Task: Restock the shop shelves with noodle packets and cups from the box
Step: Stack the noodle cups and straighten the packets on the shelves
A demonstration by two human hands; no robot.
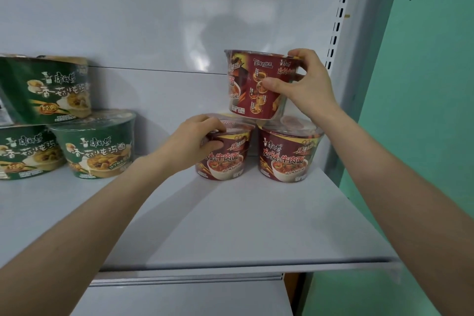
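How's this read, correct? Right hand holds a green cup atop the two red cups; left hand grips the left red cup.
No: the head view shows the top cup in the right hand is red, not green. It does sit atop the two red cups, with the left hand gripping the left red cup.

"What sort of place does it look like?"

"A shop. The unit is a grey metal shelf [230,213] with a channelled strip along its front edge, a plain back panel [154,20] and a slotted upright [341,7] at the right."

"And what is on it?"

"Identical stock in groups: green noodle cups [95,146] stacked at the left and red noodle cups [284,156] stacked at the right, all film-wrapped."

"And beside the unit?"

"A green wall [423,84]."
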